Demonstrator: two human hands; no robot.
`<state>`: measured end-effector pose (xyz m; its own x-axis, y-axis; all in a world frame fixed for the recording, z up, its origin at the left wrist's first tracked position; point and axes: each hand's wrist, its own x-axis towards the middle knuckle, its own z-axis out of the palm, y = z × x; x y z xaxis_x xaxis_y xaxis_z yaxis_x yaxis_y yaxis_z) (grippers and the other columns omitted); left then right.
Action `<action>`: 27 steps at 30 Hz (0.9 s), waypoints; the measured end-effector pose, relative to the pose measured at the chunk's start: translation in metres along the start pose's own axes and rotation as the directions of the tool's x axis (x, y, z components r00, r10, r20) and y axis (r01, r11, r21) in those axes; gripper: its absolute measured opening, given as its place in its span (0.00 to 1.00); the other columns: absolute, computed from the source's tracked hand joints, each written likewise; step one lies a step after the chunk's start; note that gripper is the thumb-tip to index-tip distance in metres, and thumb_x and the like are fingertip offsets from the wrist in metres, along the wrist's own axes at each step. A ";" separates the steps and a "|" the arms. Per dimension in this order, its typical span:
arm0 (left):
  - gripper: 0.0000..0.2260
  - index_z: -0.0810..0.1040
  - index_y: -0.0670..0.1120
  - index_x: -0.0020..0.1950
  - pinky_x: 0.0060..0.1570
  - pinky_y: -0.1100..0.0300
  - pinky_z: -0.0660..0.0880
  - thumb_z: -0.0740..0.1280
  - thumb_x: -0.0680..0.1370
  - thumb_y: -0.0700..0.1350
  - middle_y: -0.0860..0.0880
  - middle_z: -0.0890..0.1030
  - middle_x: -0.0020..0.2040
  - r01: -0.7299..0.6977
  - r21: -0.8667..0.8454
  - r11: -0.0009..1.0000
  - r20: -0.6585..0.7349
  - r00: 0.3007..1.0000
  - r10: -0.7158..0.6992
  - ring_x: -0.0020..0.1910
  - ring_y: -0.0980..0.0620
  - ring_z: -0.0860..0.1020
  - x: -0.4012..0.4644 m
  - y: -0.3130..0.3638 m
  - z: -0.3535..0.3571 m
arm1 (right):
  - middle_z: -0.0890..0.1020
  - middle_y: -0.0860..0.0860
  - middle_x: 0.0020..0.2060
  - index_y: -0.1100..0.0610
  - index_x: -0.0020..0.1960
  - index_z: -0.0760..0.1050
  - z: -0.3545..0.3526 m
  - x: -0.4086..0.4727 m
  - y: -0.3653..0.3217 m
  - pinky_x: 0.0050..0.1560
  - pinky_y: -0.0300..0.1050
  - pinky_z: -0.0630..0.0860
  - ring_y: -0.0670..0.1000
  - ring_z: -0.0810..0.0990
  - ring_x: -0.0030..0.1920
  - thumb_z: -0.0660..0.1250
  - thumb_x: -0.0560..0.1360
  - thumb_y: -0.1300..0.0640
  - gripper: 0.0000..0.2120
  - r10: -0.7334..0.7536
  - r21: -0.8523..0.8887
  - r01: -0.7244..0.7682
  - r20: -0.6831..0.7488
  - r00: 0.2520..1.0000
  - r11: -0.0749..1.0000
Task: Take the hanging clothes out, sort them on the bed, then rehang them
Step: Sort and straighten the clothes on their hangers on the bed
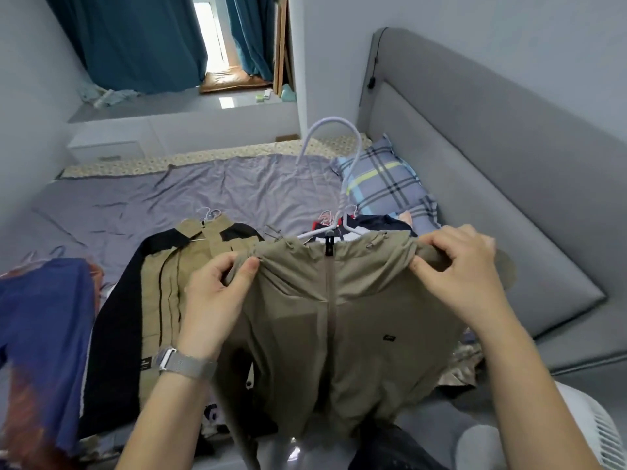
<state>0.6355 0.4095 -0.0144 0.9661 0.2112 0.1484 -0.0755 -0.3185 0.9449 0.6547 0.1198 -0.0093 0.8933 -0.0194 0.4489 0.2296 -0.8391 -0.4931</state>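
A thin khaki zip-front jacket (pixel 342 320) is held up in front of the person over the near edge of the bed, a white plastic-coated wire hanger (pixel 334 171) rising from its collar toward twelve o'clock; the left hand (pixel 217 293) pinches the left shoulder seam, thumb over bunched cloth and fingers curled beneath, at about nine o'clock from the zip; the right hand (pixel 458 269) grips the right shoulder at about three o'clock, fingers curled over the gathered fabric; a woven grey metal-mesh watch band (pixel 185 362) circles the left wrist.

A small dark rectangular patch (pixel 389 338) sits on the jacket's chest at four o'clock from the zip pull; its lettering is too small to read; the tan-and-black panelled jacket (pixel 159 300) lying flat on the bed at nine o'clock carries a dark label near its hem, also unreadable.

The held jacket looks light and smooth, with toggled drawcords at the collar; the grey-lilac bedsheet (pixel 190 198) is wrinkled; a blue garment with rust-orange patches (pixel 44 327) lies at eight o'clock; a navy, white and red garment (pixel 359 228) on its hanger shows just behind the collar; a blue plaid pillow with a yellow stripe (pixel 390 181) rests at one o'clock against the padded grey fabric headboard (pixel 492 157); teal curtains (pixel 135 39) hang at eleven o'clock.
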 end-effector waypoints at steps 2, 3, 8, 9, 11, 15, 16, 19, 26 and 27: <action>0.04 0.81 0.45 0.44 0.41 0.61 0.71 0.67 0.76 0.43 0.47 0.81 0.40 0.047 0.043 0.998 0.015 0.999 -0.047 0.39 0.54 0.75 0.013 -0.013 0.022 | 0.78 0.43 0.31 0.47 0.33 0.76 0.015 0.005 0.021 0.46 0.42 0.55 0.48 0.72 0.41 0.61 0.67 0.47 0.07 0.077 -0.018 -0.078 -0.026 0.997 0.997; 0.03 0.81 0.46 0.43 0.41 0.63 0.71 0.68 0.75 0.43 0.48 0.82 0.40 0.068 0.069 0.995 0.016 0.997 -0.069 0.39 0.55 0.76 0.018 -0.020 0.033 | 0.79 0.44 0.30 0.48 0.32 0.76 0.023 0.008 0.034 0.46 0.43 0.56 0.49 0.73 0.40 0.62 0.66 0.48 0.07 0.116 -0.003 -0.116 -0.031 0.993 0.993; 0.06 0.79 0.51 0.48 0.55 0.60 0.72 0.70 0.73 0.41 0.52 0.81 0.48 0.092 0.227 0.970 -0.062 0.995 -0.079 0.51 0.56 0.77 0.057 -0.046 0.065 | 0.79 0.38 0.28 0.48 0.32 0.78 0.034 0.062 0.097 0.53 0.55 0.69 0.43 0.73 0.39 0.67 0.66 0.53 0.05 0.221 0.102 -0.220 -0.003 0.975 0.970; 0.07 0.79 0.51 0.50 0.57 0.57 0.72 0.70 0.74 0.42 0.51 0.80 0.50 0.118 0.224 0.967 -0.089 0.991 -0.100 0.52 0.54 0.76 0.068 -0.048 0.067 | 0.78 0.39 0.28 0.49 0.33 0.79 0.032 0.084 0.110 0.54 0.57 0.70 0.44 0.73 0.38 0.68 0.66 0.52 0.05 0.231 0.118 -0.229 -0.002 0.973 0.966; 0.06 0.79 0.51 0.50 0.54 0.62 0.75 0.68 0.75 0.42 0.50 0.79 0.51 0.166 0.198 0.966 -0.148 0.979 -0.138 0.49 0.58 0.77 0.090 -0.046 0.070 | 0.75 0.39 0.26 0.49 0.33 0.78 0.029 0.134 0.130 0.58 0.58 0.70 0.47 0.72 0.39 0.66 0.66 0.47 0.07 0.229 0.138 -0.227 0.003 0.974 0.964; 0.06 0.79 0.46 0.50 0.41 0.78 0.71 0.66 0.76 0.38 0.47 0.79 0.50 0.199 0.162 0.967 -0.274 0.950 -0.150 0.43 0.60 0.78 0.126 -0.050 0.088 | 0.79 0.42 0.33 0.45 0.31 0.74 0.063 0.239 0.180 0.66 0.54 0.66 0.52 0.76 0.48 0.67 0.66 0.46 0.07 0.212 0.187 -0.246 0.182 0.960 0.951; 0.06 0.79 0.45 0.50 0.41 0.78 0.71 0.66 0.76 0.37 0.47 0.79 0.49 0.214 0.181 0.960 -0.278 0.947 -0.159 0.44 0.58 0.77 0.135 -0.054 0.096 | 0.81 0.45 0.35 0.47 0.32 0.75 0.082 0.260 0.194 0.66 0.53 0.65 0.53 0.77 0.50 0.65 0.66 0.44 0.09 0.203 0.177 -0.247 0.232 0.951 0.953; 0.07 0.78 0.43 0.48 0.38 0.78 0.69 0.64 0.75 0.33 0.44 0.79 0.47 0.285 0.250 0.925 -0.192 0.951 -0.241 0.41 0.56 0.75 0.163 -0.077 0.128 | 0.82 0.52 0.39 0.55 0.39 0.77 0.154 0.298 0.229 0.62 0.56 0.66 0.58 0.77 0.53 0.62 0.69 0.41 0.17 0.187 0.066 -0.232 0.402 0.896 0.971; 0.11 0.75 0.51 0.42 0.38 0.76 0.69 0.65 0.74 0.34 0.51 0.76 0.43 0.389 0.369 0.844 -0.165 0.921 -0.353 0.41 0.57 0.75 0.179 -0.117 0.153 | 0.46 0.56 0.76 0.54 0.76 0.39 0.278 0.299 0.272 0.73 0.65 0.35 0.60 0.39 0.76 0.62 0.76 0.55 0.40 0.412 -0.504 -0.009 0.697 0.587 0.864; 0.10 0.76 0.50 0.43 0.38 0.75 0.69 0.65 0.74 0.34 0.52 0.77 0.43 0.411 0.373 0.832 -0.179 0.912 -0.370 0.41 0.57 0.75 0.175 -0.121 0.150 | 0.46 0.55 0.76 0.54 0.76 0.38 0.289 0.291 0.265 0.73 0.63 0.36 0.60 0.38 0.76 0.61 0.75 0.58 0.40 0.370 -0.469 0.027 0.730 0.574 0.883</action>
<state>0.8506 0.3461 -0.1468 0.8646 0.4756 -0.1621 0.4260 -0.5227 0.7385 1.0877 0.0488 -0.2249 0.8802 0.0753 -0.4687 0.0461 -0.9962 -0.0736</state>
